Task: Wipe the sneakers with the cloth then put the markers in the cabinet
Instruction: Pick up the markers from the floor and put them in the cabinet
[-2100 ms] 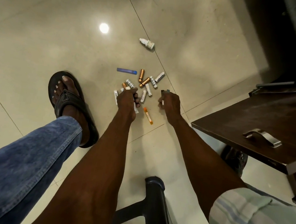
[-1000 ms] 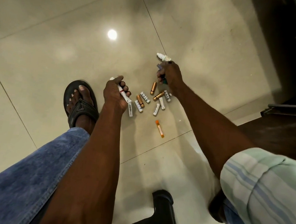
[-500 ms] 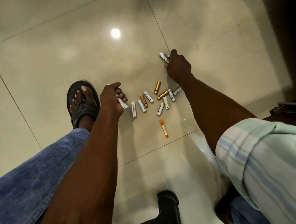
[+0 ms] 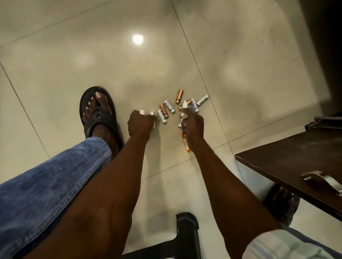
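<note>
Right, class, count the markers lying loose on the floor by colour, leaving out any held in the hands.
Copper markers: 3
White markers: 5
Orange marker: 1
Total: 9, though the right hand partly hides some.

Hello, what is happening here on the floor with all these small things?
A person is bending down and picking up markers scattered on the tiled floor. The left hand grips a few white markers, and the right hand holds a small white bottle along with more. Several white and copper-coloured markers lie loose between the hands, and an orange one lies under the right wrist. A dark cabinet door stands at the right.
</note>
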`<act>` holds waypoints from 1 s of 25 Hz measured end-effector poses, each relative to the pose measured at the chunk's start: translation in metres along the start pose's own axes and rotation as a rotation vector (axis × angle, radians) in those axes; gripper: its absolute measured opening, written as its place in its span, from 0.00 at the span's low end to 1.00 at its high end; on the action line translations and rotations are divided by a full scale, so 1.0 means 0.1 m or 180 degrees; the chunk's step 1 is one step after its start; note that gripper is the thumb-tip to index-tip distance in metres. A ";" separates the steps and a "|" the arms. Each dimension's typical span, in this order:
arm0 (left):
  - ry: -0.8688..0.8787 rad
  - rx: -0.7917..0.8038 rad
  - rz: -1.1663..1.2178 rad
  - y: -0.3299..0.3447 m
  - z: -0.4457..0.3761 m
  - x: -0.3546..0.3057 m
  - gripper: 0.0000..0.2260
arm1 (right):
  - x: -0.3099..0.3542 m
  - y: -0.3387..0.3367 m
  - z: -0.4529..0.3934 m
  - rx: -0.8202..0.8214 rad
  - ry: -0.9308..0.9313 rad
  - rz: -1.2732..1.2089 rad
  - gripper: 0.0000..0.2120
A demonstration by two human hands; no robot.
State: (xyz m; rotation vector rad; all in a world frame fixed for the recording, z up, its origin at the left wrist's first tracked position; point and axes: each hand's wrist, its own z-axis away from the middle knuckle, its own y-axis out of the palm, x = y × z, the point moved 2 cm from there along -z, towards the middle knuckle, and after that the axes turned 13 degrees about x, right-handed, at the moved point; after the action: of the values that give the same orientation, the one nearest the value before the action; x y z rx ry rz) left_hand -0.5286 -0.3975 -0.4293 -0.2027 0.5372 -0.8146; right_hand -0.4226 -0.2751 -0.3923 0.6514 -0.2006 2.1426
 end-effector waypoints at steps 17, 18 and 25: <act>0.0411 0.1222 0.1351 0.09 2.44 -0.03 0.06 | -0.03 -0.56 2.31 0.0590 -0.0170 0.1208 0.15; 0.0417 0.1335 0.1358 0.07 2.71 -0.03 0.07 | 0.00 -0.61 2.58 0.0633 -0.0265 0.1246 0.14; 0.1215 0.2356 0.1327 0.36 4.55 0.18 0.09 | 0.08 -1.52 4.40 0.0184 -0.1154 0.1204 0.09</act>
State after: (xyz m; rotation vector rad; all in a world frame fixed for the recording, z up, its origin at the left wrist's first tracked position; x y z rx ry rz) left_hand -0.2545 -0.4003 -0.0634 0.7375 0.5727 -0.5945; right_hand -0.1406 -0.3360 -0.0271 1.1077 -0.4922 2.3773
